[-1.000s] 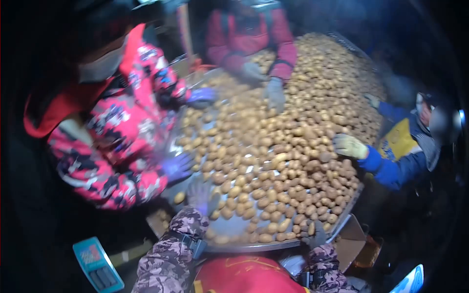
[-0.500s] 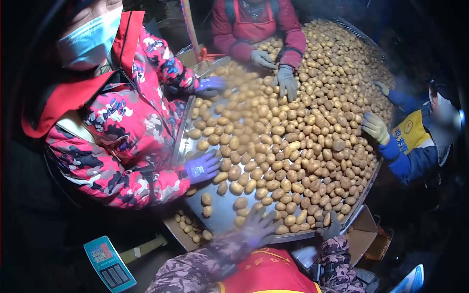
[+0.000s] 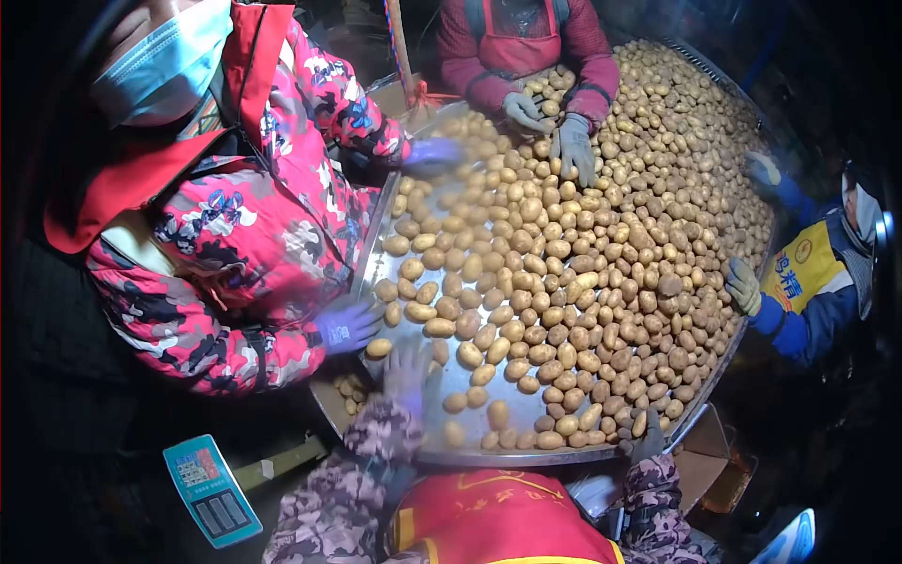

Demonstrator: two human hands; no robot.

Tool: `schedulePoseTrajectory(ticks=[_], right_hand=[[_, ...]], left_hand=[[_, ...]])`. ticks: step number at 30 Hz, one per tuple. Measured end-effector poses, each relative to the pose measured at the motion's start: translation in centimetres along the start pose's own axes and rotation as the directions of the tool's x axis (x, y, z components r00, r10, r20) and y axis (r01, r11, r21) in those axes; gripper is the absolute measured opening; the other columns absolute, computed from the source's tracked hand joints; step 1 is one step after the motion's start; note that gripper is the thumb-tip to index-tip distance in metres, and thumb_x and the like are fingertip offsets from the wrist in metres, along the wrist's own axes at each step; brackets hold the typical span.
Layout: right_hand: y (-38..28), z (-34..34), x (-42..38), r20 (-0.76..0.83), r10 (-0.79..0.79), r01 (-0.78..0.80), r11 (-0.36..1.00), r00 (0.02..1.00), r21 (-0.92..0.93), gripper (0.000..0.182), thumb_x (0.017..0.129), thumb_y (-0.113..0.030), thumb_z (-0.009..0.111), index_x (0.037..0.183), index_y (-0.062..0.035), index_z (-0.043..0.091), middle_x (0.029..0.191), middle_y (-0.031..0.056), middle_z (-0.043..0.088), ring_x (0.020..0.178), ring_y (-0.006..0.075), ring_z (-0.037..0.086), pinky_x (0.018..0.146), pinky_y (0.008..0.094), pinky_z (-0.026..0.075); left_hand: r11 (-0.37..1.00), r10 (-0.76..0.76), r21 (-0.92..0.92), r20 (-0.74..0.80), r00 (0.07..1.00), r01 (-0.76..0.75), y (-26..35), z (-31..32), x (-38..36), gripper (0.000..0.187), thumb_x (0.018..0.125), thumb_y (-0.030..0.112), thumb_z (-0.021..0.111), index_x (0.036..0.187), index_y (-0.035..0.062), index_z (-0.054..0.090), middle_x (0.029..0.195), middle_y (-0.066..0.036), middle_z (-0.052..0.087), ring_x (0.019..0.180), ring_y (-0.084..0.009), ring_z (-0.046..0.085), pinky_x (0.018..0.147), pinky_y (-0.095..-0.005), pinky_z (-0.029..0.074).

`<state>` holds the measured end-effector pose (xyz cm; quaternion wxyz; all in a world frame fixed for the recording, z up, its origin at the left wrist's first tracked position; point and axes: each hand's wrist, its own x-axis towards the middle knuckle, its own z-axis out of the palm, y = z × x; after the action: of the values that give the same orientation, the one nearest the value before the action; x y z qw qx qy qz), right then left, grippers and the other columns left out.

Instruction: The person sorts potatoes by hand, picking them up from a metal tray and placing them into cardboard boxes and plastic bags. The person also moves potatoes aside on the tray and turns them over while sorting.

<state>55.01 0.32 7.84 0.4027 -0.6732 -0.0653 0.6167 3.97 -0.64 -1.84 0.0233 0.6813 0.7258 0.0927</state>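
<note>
Potatoes (image 3: 601, 273) cover much of a metal tray (image 3: 451, 376). At the tray's near left edge is my left hand (image 3: 406, 376) in a purplish-grey glove, blurred, its fingers extended and apart, holding nothing visible; a few potatoes lie just right of it. My right hand (image 3: 646, 437), in a dark glove, is at the near right rim, its fingers around a potato (image 3: 640, 424) beside the pile. Camouflage sleeves and a red apron (image 3: 507, 517) show below.
On the left, a person (image 3: 216, 216) in a pink patterned coat works with purple gloves. Another person (image 3: 526, 47) in red reaches in from the far side. A co-worker (image 3: 817, 273) in blue and yellow is at right. A scale (image 3: 212, 491) is at lower left; a carton (image 3: 700, 456) stands lower right.
My left hand has moved left along the tray, and more metal shows there. The pink-coated person's nearer hand has drawn back to the tray's edge. My right hand stays near the rim.
</note>
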Motion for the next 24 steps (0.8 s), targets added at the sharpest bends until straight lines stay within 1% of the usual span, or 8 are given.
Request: schedulePoseTrajectory(ticks=[1, 4, 7, 12, 17, 20, 21, 24], right_hand=[[0.2, -0.3, 0.2, 0.02, 0.005, -0.006, 1.0, 1.0, 0.019, 0.04, 0.107, -0.056, 0.046, 0.106, -0.0172, 0.056, 0.077, -0.0014, 0.058, 0.056, 0.0115, 0.05, 0.045, 0.0244, 0.036], [0.1, -0.5, 0.3, 0.057, 0.014, -0.017, 0.999, 0.998, 0.049, 0.041, 0.107, -0.056, 0.046, 0.107, -0.0164, 0.057, 0.078, -0.0012, 0.058, 0.056, 0.0114, 0.05, 0.045, 0.0247, 0.037], [-0.4, 0.3, -0.7, 0.01, 0.003, -0.003, 1.0, 1.0, 0.027, 0.041, 0.107, -0.055, 0.047, 0.107, -0.0152, 0.058, 0.077, -0.0013, 0.058, 0.056, 0.0114, 0.05, 0.046, 0.0249, 0.037], [-1.4, 1.7, -2.2, 0.027, 0.032, -0.032, 0.999, 0.999, 0.022, 0.043, 0.107, -0.055, 0.048, 0.106, -0.0137, 0.058, 0.075, -0.0027, 0.057, 0.055, 0.0111, 0.049, 0.046, 0.0245, 0.037], [-0.9, 1.6, -2.3, -0.024, -0.012, 0.013, 1.0, 1.0, 0.026, 0.042, 0.106, -0.056, 0.048, 0.104, -0.0145, 0.058, 0.074, -0.0032, 0.055, 0.055, 0.0105, 0.049, 0.046, 0.024, 0.036], [-1.1, 1.6, -2.1, -0.011, 0.006, -0.005, 0.999, 1.0, 0.042, 0.043, 0.106, -0.056, 0.048, 0.104, -0.0146, 0.058, 0.075, -0.0029, 0.056, 0.056, 0.0104, 0.05, 0.046, 0.0237, 0.037], [-1.0, 1.7, -2.2, -0.017, 0.009, -0.008, 0.999, 1.0, 0.039, 0.043, 0.106, -0.056, 0.047, 0.104, -0.0146, 0.058, 0.075, -0.0026, 0.057, 0.056, 0.0104, 0.05, 0.046, 0.0236, 0.037], [-0.7, 1.4, -1.7, -0.058, 0.0, 0.0, 1.0, 0.998, -0.006, 0.044, 0.107, -0.056, 0.047, 0.105, -0.0142, 0.058, 0.078, -0.0008, 0.06, 0.058, 0.0117, 0.053, 0.046, 0.0239, 0.039]], left_hand=[[0.995, -0.012, -0.105, -0.081, 0.997, 0.004, 1.4, -3.2, 3.3, 0.062, 0.089, 0.042, 0.071, 0.143, 0.0162, 0.056, 0.15, -0.018, 0.048, 0.137, -0.0455, 0.044, 0.116, -0.0553, 0.038], [0.994, 0.032, -0.103, -0.02, 0.999, -0.034, 0.5, -2.6, 8.3, 0.069, 0.087, 0.047, 0.074, 0.146, 0.0156, 0.054, 0.15, -0.019, 0.048, 0.137, -0.044, 0.045, 0.114, -0.0553, 0.04], [0.997, 0.03, -0.065, -0.106, 0.994, -0.037, 2.0, -2.7, 10.9, 0.066, 0.084, 0.049, 0.072, 0.139, 0.0139, 0.057, 0.136, -0.015, 0.057, 0.121, -0.0391, 0.054, 0.106, -0.0545, 0.043], [0.981, -0.091, -0.147, 0.213, 0.973, 0.124, 3.3, -4.5, 10.6, 0.066, 0.086, 0.048, 0.072, 0.136, 0.0091, 0.055, 0.123, -0.016, 0.059, 0.11, -0.038, 0.059, 0.096, -0.0517, 0.048], [0.963, -0.126, -0.235, 0.052, 0.991, 0.135, 4.7, -4.2, 5.0, 0.078, 0.085, 0.049, 0.075, 0.144, 0.0028, 0.05, 0.144, -0.024, 0.048, 0.123, -0.0456, 0.052, 0.103, -0.0559, 0.046], [0.939, 0.024, -0.343, 0.074, 0.997, 0.002, 4.5, -5.1, 3.5, 0.084, 0.083, 0.051, 0.076, 0.147, 0.0035, 0.049, 0.154, -0.026, 0.04, 0.13, -0.0487, 0.047, 0.108, -0.0568, 0.044], [0.931, 0.022, -0.363, 0.179, 0.984, 0.045, 4.5, -5.3, 3.2, 0.086, 0.081, 0.056, 0.076, 0.146, 0.0052, 0.052, 0.155, -0.027, 0.039, 0.132, -0.0492, 0.045, 0.11, -0.0569, 0.043], [0.942, 0.197, -0.311, 0.225, 0.954, -0.122, 3.4, -6.0, 2.8, 0.086, 0.08, 0.06, 0.076, 0.146, 0.0078, 0.054, 0.155, -0.027, 0.039, 0.132, -0.0498, 0.044, 0.109, -0.0581, 0.043]])
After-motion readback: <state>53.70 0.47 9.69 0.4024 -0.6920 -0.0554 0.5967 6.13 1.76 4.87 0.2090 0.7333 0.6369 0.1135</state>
